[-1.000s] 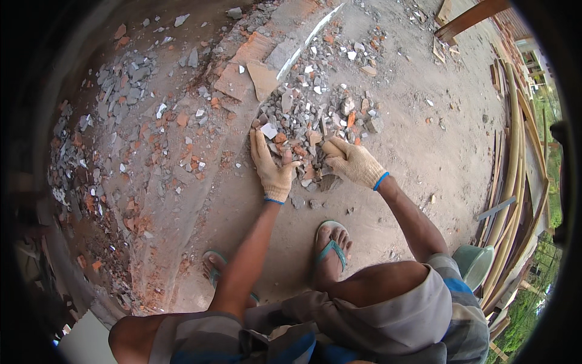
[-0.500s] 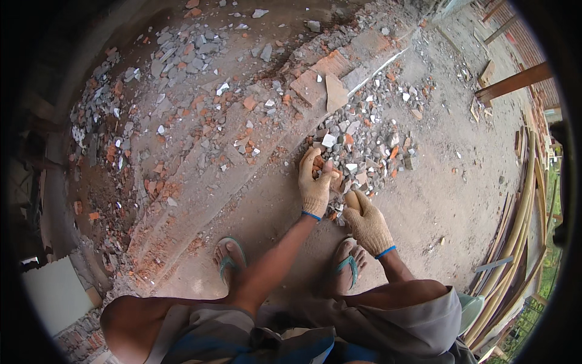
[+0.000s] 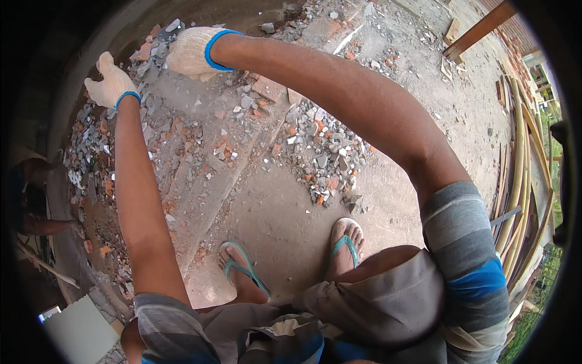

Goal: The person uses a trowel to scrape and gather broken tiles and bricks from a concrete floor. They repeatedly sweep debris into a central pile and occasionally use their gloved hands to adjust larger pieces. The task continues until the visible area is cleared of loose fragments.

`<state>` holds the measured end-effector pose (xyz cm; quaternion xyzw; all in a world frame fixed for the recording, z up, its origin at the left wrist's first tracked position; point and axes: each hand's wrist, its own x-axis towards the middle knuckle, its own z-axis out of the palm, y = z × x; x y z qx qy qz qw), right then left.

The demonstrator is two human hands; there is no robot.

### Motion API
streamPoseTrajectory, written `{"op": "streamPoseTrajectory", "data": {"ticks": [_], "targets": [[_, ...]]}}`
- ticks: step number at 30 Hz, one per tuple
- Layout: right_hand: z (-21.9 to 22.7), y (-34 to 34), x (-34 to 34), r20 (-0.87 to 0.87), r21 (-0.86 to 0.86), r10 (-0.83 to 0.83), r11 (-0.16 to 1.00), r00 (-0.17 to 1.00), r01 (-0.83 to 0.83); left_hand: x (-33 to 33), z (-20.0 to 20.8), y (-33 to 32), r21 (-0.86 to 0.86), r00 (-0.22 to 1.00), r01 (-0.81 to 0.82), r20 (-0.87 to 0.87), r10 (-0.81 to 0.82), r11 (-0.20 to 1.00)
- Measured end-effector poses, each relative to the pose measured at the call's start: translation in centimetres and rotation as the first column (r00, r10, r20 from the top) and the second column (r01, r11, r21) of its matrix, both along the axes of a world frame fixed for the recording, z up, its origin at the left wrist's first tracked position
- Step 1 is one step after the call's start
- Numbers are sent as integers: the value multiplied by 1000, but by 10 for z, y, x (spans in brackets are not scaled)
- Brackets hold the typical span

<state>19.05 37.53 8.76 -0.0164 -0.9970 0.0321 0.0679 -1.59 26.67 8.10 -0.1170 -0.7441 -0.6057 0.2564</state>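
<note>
Both your arms are stretched out and up to the far left, over the rubble strewn along the edge of the dirt floor. Your left hand (image 3: 111, 82), in a pale knit glove with a blue cuff, sits highest at the dark rim with its thumb raised and fingers spread loosely; it looks open, with nothing in it that you can see. Your right hand (image 3: 193, 51), gloved the same way, is curled in on itself, but whether it closes on a piece or on nothing, I cannot tell, since the palm is turned away. The nearest thing to both hands is the left-hand scatter of broken brick and grey mortar chips (image 3: 91, 145), lying just below your wrists; a second rubble pile (image 3: 324, 161) sits near your feet in the teal sandals (image 3: 345, 246). Expect these fragments to be hard, gritty and dense for their size, with sharp broken edges that will snag knit gloves, and the mortar bits likely to crumble if squeezed. Take the bigger orange brick chunks (image 3: 268, 88) across their flat faces, not by a jagged corner, and scoop the small chips from underneath with cupped fingers. Long pale poles (image 3: 521, 158) lie stacked well off to your right.
</note>
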Motion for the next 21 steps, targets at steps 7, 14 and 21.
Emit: {"op": "streamPoseTrajectory", "data": {"ticks": [7, 14, 21], "targets": [[-95, 27, 203, -110, -710, -655, 578, 748, 402, 126, -90, 36, -709, 626, 486, -125, -770, 510], [-219, -118, 456, 362, -771, -931, -272, 46, 576, 242, -180, 65, -974, 454, 222, 72, -888, 35], [-253, -212, 548, 559, -718, -792, -611, -246, 333, 176, -198, 87, -928, 307, 361, 21, -952, 95]]}}
